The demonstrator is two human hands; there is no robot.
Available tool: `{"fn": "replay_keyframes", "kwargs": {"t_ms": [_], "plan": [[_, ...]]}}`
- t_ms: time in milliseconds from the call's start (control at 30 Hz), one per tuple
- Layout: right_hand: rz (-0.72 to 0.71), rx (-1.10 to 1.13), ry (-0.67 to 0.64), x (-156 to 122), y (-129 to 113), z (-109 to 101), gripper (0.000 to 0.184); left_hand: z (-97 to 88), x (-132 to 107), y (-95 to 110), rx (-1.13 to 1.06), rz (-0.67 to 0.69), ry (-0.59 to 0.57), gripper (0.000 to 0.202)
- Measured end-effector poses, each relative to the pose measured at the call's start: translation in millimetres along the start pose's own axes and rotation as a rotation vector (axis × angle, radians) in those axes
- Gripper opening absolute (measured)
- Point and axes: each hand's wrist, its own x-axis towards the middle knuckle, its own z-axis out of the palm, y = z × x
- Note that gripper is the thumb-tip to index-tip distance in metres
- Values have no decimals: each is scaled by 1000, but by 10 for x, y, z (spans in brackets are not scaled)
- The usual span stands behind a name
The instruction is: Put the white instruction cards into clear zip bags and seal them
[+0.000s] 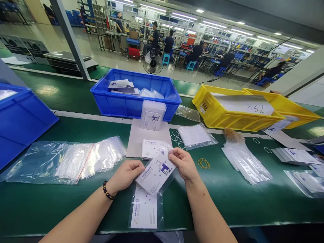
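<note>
My left hand, with a beaded bracelet at the wrist, pinches the lower left corner of a white printed booklet. My right hand is closed at its upper right, on a clear plastic bag that shows around the booklet. How far the booklet is inside the bag, I cannot tell. Just below, a bagged booklet lies flat on the green table. Behind my hands, a stack of booklets rests on a grey board. Another stack of bagged booklets leans against the blue bin.
Clear bags lie to the left, near another blue bin. To the right are a bag pack, yellow rubber bands, white rings, more clear bags and booklets. Yellow bins stand behind.
</note>
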Motion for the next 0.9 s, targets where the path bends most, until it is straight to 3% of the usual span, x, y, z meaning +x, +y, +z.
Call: {"fn": "replay_keyframes", "kwargs": {"t_ms": [167, 233, 333, 400, 533, 600, 900], "plan": [[38, -57, -64, -24, 19, 23, 27, 11, -25, 40, 314, 19, -53, 38], [37, -76, -85, -26, 25, 23, 25, 4, -33, 57, 345, 18, -89, 38], [33, -96, -126, -46, 47, 58, 24, -19, -31, 47, 28, -19, -269, 33], [65, -133, -203, -75, 77, 118, 24, -18, -16, 17, -221, -43, -330, 41], [171, -260, -381, -126, 149, 242, 21, 40, 34, -47, -287, -58, -144, 35], [187, -301, -373, -127, 166, 261, 20, 63, 51, -59, -217, -58, -71, 32], [171, -344, -321, -123, 127, 247, 16, 34, 36, -9, -92, -11, 52, 29]]}}
